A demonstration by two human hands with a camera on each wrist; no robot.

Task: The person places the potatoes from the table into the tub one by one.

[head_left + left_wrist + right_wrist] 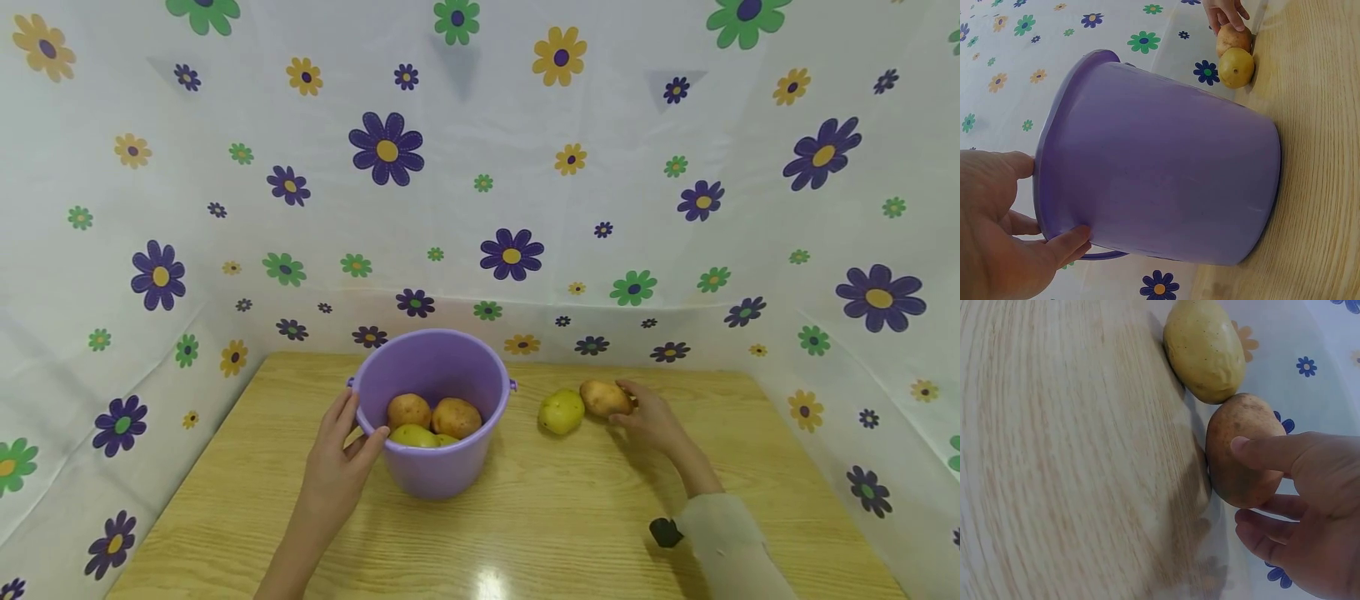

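A purple plastic bucket (442,471) stands upright on the table. My left hand (339,462) holds its rim at the left, with fingertips against the outer wall (1160,156). Inside lie brown potatoes (457,418) and yellow-green fruits (412,436); the bucket's bottom is hidden. To the right of the bucket, my right hand (654,419) grips a brown potato (604,399) on the tabletop. In the right wrist view the thumb lies over this potato (1241,434), the other fingers behind it. A speckled yellow-green fruit (1205,350) touches the potato's far end.
The wooden table (555,517) meets a white flowered cloth (465,200) at the back and both sides. Small purple knobs (513,385) stick out from the bucket's rim. A dark object (665,532) sits at the right sleeve's cuff.
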